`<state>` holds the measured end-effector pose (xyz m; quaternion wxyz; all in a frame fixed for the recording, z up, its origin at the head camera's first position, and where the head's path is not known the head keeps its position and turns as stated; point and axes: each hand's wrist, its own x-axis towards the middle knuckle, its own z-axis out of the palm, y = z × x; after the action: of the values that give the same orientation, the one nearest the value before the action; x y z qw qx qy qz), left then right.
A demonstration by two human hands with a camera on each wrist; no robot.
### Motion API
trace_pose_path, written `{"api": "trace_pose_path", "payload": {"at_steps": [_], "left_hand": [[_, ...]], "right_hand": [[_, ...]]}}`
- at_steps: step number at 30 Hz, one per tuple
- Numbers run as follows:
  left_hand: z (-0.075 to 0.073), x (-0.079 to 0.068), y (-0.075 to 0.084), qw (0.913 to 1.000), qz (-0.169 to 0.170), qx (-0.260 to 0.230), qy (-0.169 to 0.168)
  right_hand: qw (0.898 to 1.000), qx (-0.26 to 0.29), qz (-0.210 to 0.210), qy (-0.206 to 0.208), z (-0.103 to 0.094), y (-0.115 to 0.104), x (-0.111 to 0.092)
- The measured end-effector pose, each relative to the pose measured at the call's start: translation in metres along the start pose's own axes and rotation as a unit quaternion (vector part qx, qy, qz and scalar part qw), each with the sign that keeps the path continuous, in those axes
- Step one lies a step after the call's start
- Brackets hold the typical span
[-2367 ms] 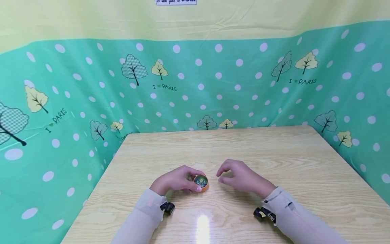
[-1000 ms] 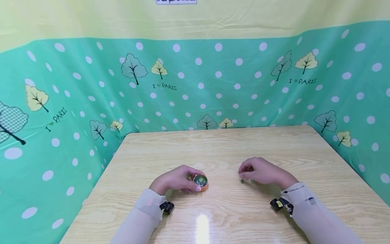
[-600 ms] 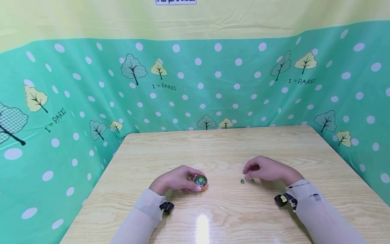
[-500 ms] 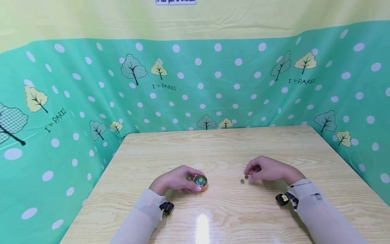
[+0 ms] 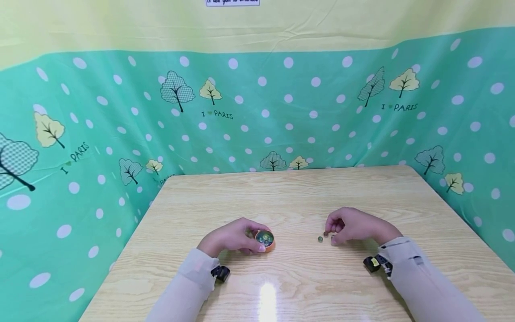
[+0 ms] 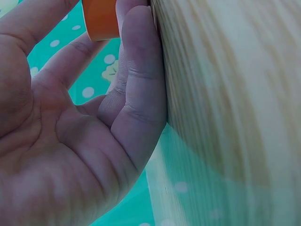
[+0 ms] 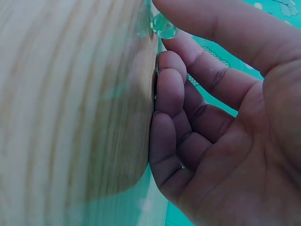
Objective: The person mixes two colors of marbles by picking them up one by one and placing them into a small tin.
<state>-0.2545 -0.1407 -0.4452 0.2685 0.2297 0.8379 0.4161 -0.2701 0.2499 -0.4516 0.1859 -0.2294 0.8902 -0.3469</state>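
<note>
My left hand (image 5: 233,236) holds a small round orange cup (image 5: 269,248), thumb on the near rim and fingers round the far side. Several dark and green glass marbles (image 5: 265,239) lie inside it. In the left wrist view only part of the orange cup wall (image 6: 101,21) shows beyond the fingers. My right hand (image 5: 352,226) rests low on the table, thumb and index finger apart around loose marbles. A green marble (image 5: 320,239) and a reddish-brown marble (image 5: 326,234) lie beside its fingertips. In the right wrist view, a clear green marble (image 7: 164,26) sits between thumb and index finger.
The pale wood-grain table (image 5: 241,192) extends around both hands. A green dotted curtain (image 5: 249,112) with printed trees hangs behind it and along both sides. Dark wrist cameras (image 5: 372,264) sit under both sleeves.
My right hand has moved right, away from the cup, to the loose marbles; its thumb and index finger have lately spread around them. The left hand and cup stay put.
</note>
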Motion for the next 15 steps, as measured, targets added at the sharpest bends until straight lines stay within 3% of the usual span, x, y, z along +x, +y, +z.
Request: {"api": "trace_pose_path", "payload": {"at_steps": [15], "left_hand": [[0.0, 0.0008, -0.0036, 1.0, -0.001, -0.003, 0.0]], "right_hand": [[1.0, -0.015, -0.024, -0.002, -0.0002, 0.003, 0.0003]]}}
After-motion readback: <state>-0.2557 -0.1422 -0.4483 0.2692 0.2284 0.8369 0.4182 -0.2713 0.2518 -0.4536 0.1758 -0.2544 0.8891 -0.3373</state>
